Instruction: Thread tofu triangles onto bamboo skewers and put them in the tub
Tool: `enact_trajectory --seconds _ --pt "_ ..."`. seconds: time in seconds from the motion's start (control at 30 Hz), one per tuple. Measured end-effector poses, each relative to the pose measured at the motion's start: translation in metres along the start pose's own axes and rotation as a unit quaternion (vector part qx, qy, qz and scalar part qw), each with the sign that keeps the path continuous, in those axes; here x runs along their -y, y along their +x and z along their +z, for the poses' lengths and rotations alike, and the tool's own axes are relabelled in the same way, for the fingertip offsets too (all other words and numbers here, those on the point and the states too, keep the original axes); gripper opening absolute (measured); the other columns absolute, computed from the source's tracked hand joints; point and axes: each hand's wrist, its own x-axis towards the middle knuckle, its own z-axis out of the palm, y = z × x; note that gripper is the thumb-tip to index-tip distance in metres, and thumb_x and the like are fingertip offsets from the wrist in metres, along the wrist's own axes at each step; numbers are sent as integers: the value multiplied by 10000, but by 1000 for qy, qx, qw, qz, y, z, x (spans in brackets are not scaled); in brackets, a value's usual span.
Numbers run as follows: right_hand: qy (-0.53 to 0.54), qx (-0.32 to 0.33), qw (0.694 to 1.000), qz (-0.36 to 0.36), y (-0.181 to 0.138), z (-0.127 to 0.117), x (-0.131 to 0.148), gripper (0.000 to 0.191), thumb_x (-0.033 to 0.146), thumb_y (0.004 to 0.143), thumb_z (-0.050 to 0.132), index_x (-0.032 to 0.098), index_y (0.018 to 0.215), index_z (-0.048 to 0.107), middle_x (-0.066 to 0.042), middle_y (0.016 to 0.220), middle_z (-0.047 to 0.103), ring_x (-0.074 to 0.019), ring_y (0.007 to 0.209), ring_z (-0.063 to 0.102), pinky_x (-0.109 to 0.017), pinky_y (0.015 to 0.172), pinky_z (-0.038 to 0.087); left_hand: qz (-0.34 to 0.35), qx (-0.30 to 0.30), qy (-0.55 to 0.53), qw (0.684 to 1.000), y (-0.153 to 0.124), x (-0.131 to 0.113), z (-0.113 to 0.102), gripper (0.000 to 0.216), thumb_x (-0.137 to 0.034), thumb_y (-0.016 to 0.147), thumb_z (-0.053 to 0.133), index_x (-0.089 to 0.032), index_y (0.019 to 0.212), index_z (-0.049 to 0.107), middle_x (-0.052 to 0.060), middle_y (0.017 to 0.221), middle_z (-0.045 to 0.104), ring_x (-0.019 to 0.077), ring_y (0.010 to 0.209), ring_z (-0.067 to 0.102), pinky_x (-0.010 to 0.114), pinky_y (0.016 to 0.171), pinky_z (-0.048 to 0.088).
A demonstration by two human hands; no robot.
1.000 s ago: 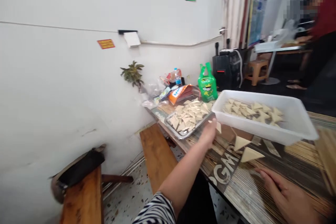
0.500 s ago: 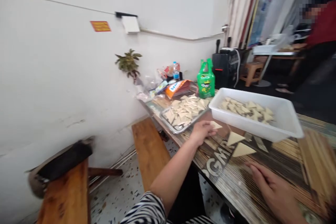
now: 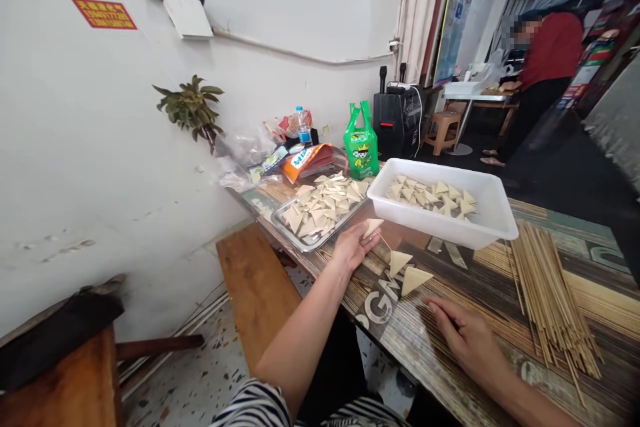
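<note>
My left hand (image 3: 356, 244) is closed on a pale triangular piece (image 3: 373, 227), like tofu, just past the metal tray's near corner. My right hand (image 3: 463, 330) pinches the lower end of a thin skewer (image 3: 386, 241). Two more pale triangles, a farther one (image 3: 400, 263) and a nearer one (image 3: 416, 280), sit threaded along that skewer above the table. Its tip points at the piece in my left hand; whether it touches is too small to tell. The metal tray (image 3: 311, 248) bears a heap of such triangles. Beyond my hands, a white plastic tub (image 3: 440, 223) contains several skewered ones.
A bundle of bare wooden skewers (image 3: 550, 300) lies on the table at right. Behind the tray are a green bag (image 3: 361, 147), an orange packet (image 3: 307, 161) and a water bottle (image 3: 303, 127). A wooden bench (image 3: 255, 293) stands left. A person in red (image 3: 553, 53) bends over a far table.
The view has swung right, bringing the skewer bundle fully into sight. Both hands keep their holds, and the skewer's tip now shows close to the left hand's piece.
</note>
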Motion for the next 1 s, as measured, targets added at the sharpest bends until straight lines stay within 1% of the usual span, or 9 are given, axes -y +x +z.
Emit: enact_trajectory --seconds 0.13,0.43,0.77,1.0 --pt "-1 -1 1000 1 0 -1 2 298 358 840 428 211 922 673 -33 895 704 -193 806 663 -280 702 538 -3 -9 -13 1000 1 -1 -1 151 -143 735 616 -85 860 555 130 889 648 205 842 639 283 704 544" --pt "1 13 1000 7 0 0 0 300 343 842 434 193 950 671 -35 933 696 -192 846 655 -275 736 531 1 1 -10 1000 1 0 0 168 -143 731 620 -86 874 554 128 901 649 210 852 637 277 703 544" --pt "19 18 1000 15 4 0 1 313 344 840 427 183 950 672 -43 938 694 -190 851 655 -275 748 529 7 8 2 1000 -1 -1 2 168 -147 733 620 -74 873 562 133 869 651 192 802 646 263 692 537" --pt "17 12 1000 23 2 3 -4 320 360 831 438 180 950 674 -50 934 695 -198 856 652 -283 758 524 8 7 19 1000 -6 -1 4 192 -144 729 622 -69 891 550 142 852 651 189 772 648 267 676 534"
